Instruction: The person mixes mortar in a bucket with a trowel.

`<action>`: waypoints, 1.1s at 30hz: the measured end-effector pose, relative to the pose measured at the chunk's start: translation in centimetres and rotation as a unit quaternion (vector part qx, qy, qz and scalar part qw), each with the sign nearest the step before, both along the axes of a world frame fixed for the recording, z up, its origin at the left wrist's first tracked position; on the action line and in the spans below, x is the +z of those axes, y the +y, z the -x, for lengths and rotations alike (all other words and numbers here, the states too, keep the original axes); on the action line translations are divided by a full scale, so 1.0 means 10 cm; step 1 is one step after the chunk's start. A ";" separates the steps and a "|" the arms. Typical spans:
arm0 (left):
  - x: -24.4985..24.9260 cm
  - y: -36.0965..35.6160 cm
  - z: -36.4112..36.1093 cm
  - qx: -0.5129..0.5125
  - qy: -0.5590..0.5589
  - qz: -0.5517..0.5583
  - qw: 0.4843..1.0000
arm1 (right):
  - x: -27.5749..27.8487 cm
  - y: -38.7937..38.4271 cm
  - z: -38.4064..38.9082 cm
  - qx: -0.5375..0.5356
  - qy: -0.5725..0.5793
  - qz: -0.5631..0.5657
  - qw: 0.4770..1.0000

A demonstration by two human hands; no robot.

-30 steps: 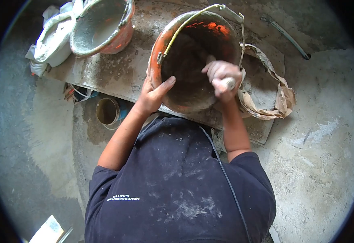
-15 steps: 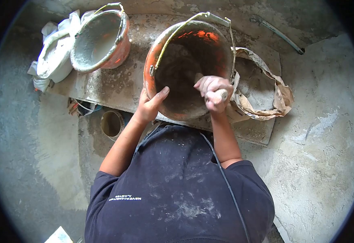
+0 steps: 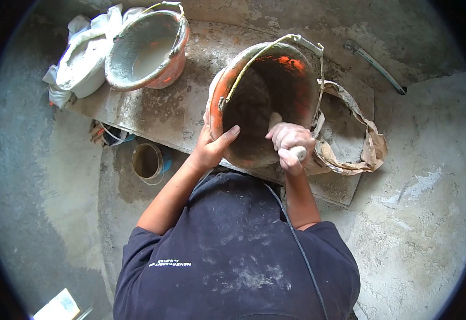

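Observation:
A mortar-smeared orange bucket (image 3: pixel 219 88) stands in front of me, its mouth tipped toward me and its wire handle raised. My left hand (image 3: pixel 211 149) grips the bucket's left near rim, thumb inside and fingers around the outer wall. Wrapped around the pale, round-ended handle (image 3: pixel 298 153) of a trowel-like tool, my right hand (image 3: pixel 290 141) is at the right near side of the bucket's mouth. The tool's working end is hidden in the dark bucket. Greyish material coats the inside, but its depth cannot be made out.
A second orange bucket (image 3: pixel 173 66) with cloudy liquid stands at the back left. Beside it is a white sack (image 3: pixel 91 66) of pale powder. An open paper bag (image 3: pixel 374 141) of grey powder is at right. A small pail (image 3: pixel 147 161) and a pipe-like piece (image 3: pixel 377 66) lie around the board (image 3: pixel 201 42).
The view has shifted, so the buckets and bag appear further right, most of them lower. My right hand still holds the tool at the bucket's mouth; my left keeps its grip on the rim.

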State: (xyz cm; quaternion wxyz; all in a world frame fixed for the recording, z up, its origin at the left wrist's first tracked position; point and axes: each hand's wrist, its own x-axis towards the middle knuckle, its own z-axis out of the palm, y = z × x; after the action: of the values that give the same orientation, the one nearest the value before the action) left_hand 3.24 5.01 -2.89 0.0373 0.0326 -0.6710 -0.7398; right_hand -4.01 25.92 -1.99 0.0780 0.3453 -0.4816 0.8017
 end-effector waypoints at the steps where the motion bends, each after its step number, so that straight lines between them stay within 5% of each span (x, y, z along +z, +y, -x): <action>1: 0.01 0.00 0.01 -0.002 0.007 0.006 1.000 | 0.03 -0.02 -0.08 0.012 -0.020 0.046 0.999; 5: 0.08 0.04 0.05 -0.003 0.016 -0.060 0.998 | 0.15 0.00 -0.22 0.068 -0.037 0.116 0.990; 12: 0.08 -0.03 0.10 -0.014 0.016 -0.026 0.999 | -0.30 -0.05 0.33 -0.024 -0.019 0.155 0.987; 16: 0.11 0.02 0.10 -0.004 0.025 -0.016 1.000 | 0.07 0.06 0.66 -0.044 0.143 0.079 0.986; 22: 0.10 0.03 0.12 -0.003 0.036 -0.038 0.999 | -0.18 -0.06 0.52 -0.062 0.095 0.068 0.991; 24: 0.08 0.02 0.15 0.013 0.047 0.013 0.999 | -0.14 0.01 0.27 -0.026 0.059 -0.022 0.998; 33: 0.12 -0.01 0.13 -0.002 0.011 -0.021 1.000 | 0.02 -0.18 -0.09 0.013 -0.052 0.105 0.993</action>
State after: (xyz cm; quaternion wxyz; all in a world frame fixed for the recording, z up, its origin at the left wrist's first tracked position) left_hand 1.89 4.88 -1.68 0.0425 0.0239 -0.6551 -0.7539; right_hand -3.07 24.08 -1.84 0.0781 0.2989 -0.3936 0.8658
